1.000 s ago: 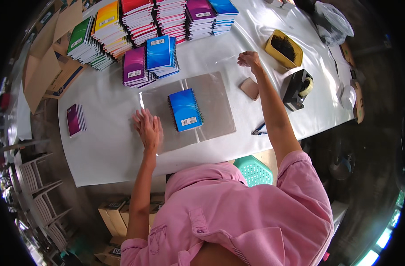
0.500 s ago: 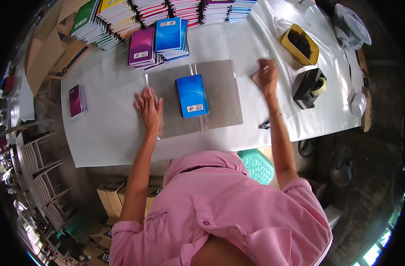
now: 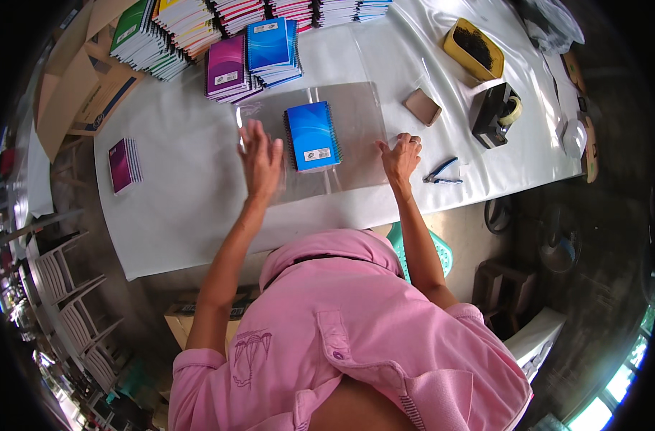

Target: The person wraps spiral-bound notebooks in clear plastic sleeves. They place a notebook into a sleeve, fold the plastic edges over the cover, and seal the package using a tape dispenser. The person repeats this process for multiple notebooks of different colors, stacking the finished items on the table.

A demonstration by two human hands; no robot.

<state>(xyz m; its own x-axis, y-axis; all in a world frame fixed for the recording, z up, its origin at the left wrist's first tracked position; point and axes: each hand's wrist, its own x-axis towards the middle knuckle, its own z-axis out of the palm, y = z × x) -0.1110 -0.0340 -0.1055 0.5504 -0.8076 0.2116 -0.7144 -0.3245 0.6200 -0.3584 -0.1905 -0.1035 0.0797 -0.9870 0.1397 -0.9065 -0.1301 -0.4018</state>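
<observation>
A blue spiral notebook (image 3: 312, 133) lies on a clear plastic sheet (image 3: 362, 126) on the table. My left hand (image 3: 261, 164) is over the sheet's left part, beside the notebook, its slightly blurred fingers apart and holding nothing. At the sheet's right edge is my right hand (image 3: 400, 162), thumb and forefinger spread, the other fingers partly bent, with nothing visible in it. A small brown block (image 3: 423, 107) rests beyond my right hand. Cutting pliers with blue handles (image 3: 442, 172) lie to its right.
Purple notebooks (image 3: 227, 66) and blue notebooks (image 3: 268, 44) are stacked behind the sheet, in front of taller notebook piles (image 3: 234, 14). Small purple notebooks (image 3: 124, 165) lie at left. A yellow tub of dark bits (image 3: 474, 50) and a black tape dispenser (image 3: 494, 115) stand at right.
My right hand has come away from the brown block, moving left and nearer to the sheet's right edge. My left hand has shifted right, farther over the sheet. The view has tilted slightly.
</observation>
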